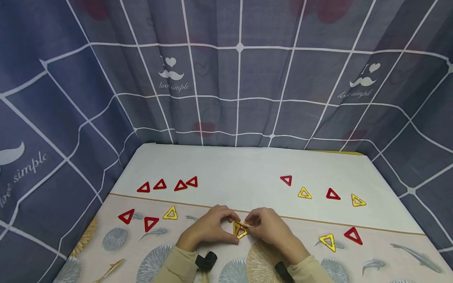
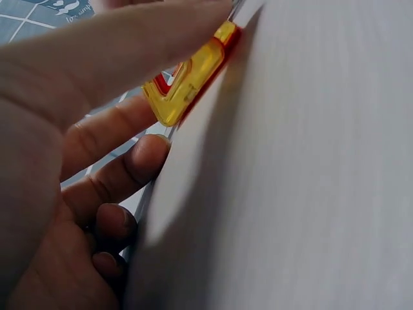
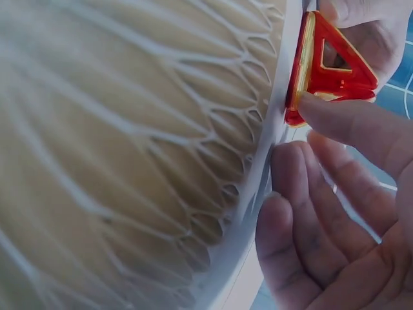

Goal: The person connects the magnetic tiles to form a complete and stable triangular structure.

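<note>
Both hands meet at the front middle of the table around a small standing build of triangular tiles (image 1: 236,227). My left hand (image 1: 214,226) holds it from the left, thumb low in front and fingers behind. In the left wrist view, a see-through yellow tile (image 2: 201,68) with red along its lower edge leans under that hand. From the other side, my right hand (image 1: 271,227) pinches the build between thumb and fingers. A red tile (image 3: 316,76) rises beside a yellow-edged one in the right wrist view. Fingers cover part of the build.
Several loose red tiles (image 1: 143,191) lie at the back left, with a yellow tile (image 1: 170,218) closer in. More red tiles (image 1: 333,198) and yellow tiles (image 1: 326,236) are spread on the right. A grey-blue curtain (image 1: 219,78) hangs behind the table.
</note>
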`<state>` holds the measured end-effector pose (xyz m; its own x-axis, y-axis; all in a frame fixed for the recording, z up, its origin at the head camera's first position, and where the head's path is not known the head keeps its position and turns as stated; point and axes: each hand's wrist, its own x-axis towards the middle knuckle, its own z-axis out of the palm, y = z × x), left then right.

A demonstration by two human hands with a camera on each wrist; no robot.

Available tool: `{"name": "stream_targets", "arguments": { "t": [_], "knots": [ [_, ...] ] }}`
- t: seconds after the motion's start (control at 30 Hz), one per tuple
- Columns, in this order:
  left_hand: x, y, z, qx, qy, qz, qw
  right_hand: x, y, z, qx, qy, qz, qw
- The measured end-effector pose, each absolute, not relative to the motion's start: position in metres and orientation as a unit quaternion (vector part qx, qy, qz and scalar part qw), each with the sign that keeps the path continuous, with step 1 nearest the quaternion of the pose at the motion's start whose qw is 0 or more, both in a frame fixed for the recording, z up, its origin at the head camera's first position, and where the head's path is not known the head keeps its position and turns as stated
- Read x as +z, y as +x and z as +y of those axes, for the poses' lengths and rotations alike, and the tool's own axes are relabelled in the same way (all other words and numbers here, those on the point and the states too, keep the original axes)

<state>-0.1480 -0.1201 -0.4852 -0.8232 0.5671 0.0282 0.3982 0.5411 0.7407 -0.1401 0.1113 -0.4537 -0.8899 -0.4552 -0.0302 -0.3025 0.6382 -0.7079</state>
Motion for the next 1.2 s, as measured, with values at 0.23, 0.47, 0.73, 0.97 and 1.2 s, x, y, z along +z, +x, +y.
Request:
{"name": "stream_targets", "arguments": {
  "t": [0.23, 0.47, 0.73, 0.97, 1.2],
  "knots": [
    [-0.483, -0.146, -0.121, 0.395, 0.270, 0.871, 0.112, -0.452, -0.140, 0.106, -0.309, -0.175, 0.933, 0.059],
    [-0.483, -0.146, -0.121, 0.391, 0.286, 0.868, 0.114, -0.452, -0.139, 0.112, -0.298, -0.155, 0.940, 0.059],
    [-0.481, -0.145, -0.119, 0.389, 0.282, 0.870, 0.111, -0.449, -0.131, 0.158, -0.336, -0.096, 0.934, 0.069],
    [-0.481, -0.145, -0.118, 0.381, 0.275, 0.876, 0.106, -0.447, -0.123, 0.211, -0.309, -0.021, 0.948, 0.071],
    [-0.483, -0.145, -0.117, 0.375, 0.274, 0.879, 0.105, -0.443, -0.111, 0.269, -0.288, 0.025, 0.954, 0.083]
  ]
}}
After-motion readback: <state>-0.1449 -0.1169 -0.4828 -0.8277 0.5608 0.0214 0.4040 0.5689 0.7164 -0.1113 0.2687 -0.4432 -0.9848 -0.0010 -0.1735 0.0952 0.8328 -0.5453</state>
